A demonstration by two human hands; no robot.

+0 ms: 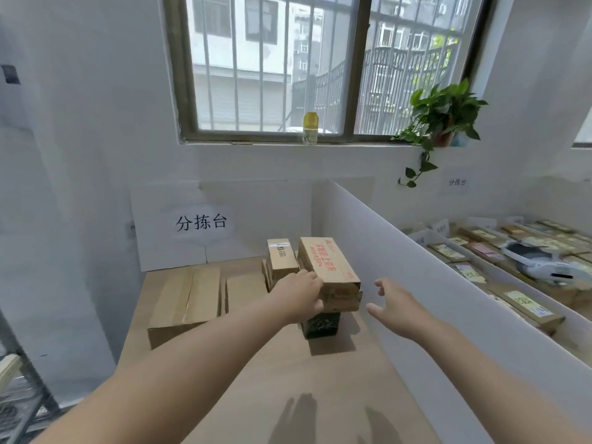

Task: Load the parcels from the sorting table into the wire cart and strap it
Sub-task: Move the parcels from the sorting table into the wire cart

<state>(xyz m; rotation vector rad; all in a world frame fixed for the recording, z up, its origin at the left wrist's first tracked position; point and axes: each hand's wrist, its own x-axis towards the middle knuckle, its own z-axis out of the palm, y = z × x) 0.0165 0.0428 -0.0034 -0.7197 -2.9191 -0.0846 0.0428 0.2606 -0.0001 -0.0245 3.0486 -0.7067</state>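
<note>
On the wooden worktop (288,379), your left hand (299,294) grips the long brown parcel (330,267) with red print, perched on a dark box (320,325); your right hand (397,307) hovers beside it, fingers spread

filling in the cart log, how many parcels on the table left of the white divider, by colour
brown: 4, the big flat box, small flat box, taped box and red-print box, which the left hand grips
dark: 1, the dark box below the red-print box
total: 5; an edge beside the taped box may be another parcel, cannot tell
</note>
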